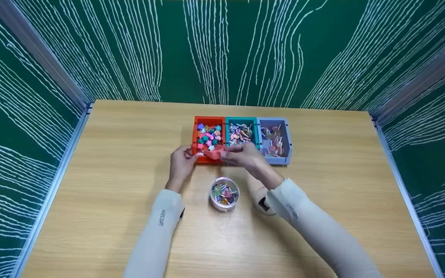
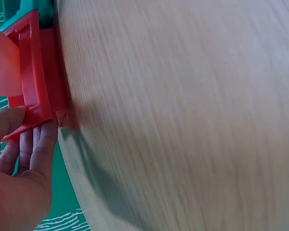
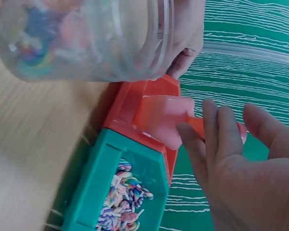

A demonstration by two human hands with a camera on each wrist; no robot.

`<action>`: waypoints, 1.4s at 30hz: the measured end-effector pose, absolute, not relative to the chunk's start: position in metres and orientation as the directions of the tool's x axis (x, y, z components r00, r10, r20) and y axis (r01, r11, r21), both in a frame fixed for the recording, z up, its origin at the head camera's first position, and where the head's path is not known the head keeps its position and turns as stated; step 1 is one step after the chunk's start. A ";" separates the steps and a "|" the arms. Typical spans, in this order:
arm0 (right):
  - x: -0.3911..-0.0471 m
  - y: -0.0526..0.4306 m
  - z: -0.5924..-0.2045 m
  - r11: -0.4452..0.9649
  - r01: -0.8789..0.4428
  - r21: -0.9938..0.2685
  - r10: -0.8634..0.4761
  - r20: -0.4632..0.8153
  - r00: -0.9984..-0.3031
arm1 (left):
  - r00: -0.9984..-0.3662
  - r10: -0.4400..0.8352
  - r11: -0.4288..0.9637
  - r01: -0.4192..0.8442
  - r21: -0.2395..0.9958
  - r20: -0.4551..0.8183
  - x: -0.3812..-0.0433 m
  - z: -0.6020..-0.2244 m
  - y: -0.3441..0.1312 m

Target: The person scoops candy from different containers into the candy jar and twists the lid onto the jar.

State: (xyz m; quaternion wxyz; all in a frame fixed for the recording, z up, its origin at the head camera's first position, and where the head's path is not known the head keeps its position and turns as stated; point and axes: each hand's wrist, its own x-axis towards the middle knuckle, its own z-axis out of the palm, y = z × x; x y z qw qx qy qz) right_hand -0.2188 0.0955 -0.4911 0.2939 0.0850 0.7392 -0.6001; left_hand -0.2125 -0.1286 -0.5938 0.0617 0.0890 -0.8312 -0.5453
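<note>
My right hand (image 1: pixel 247 157) pinches the handle of a small translucent pink scoop (image 3: pixel 166 118). The scoop's bowl dips into the red bin (image 1: pixel 203 161), over small colourful star- and flower-shaped pieces (image 1: pixel 209 137). At that bin's front left corner, my left hand (image 2: pixel 26 187) grips the wall between thumb and fingers. Nearer to me stands a round clear jar (image 1: pixel 224 207), its top uncovered, with mixed colourful pieces inside. In the right wrist view the jar hides part of my left hand.
Joined to the red bin are a green bin (image 1: pixel 227 131) of striped candy-like pieces and a grey-blue bin (image 1: pixel 289 135) of small lollipop-like pieces. A round clear lid-like thing (image 1: pixel 259 208) lies partly under my right sleeve. Green walls (image 1: pixel 176 58) edge the wooden table (image 1: pixel 129 154).
</note>
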 end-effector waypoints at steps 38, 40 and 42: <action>-0.237 0.037 -0.539 0.612 -0.017 -0.790 -0.187 -0.124 -0.974 | -0.974 -0.228 0.375 -0.083 0.923 0.005 -0.218 -0.591 -0.133; -0.238 0.038 -0.543 0.630 -0.041 -0.776 -0.199 -0.110 -0.974 | -0.974 -0.228 0.368 -0.095 0.925 -0.010 -0.218 -0.590 -0.132; -0.239 0.038 -0.545 0.634 -0.046 -0.772 -0.196 -0.103 -0.975 | -0.974 -0.225 0.363 -0.101 0.926 -0.018 -0.218 -0.589 -0.131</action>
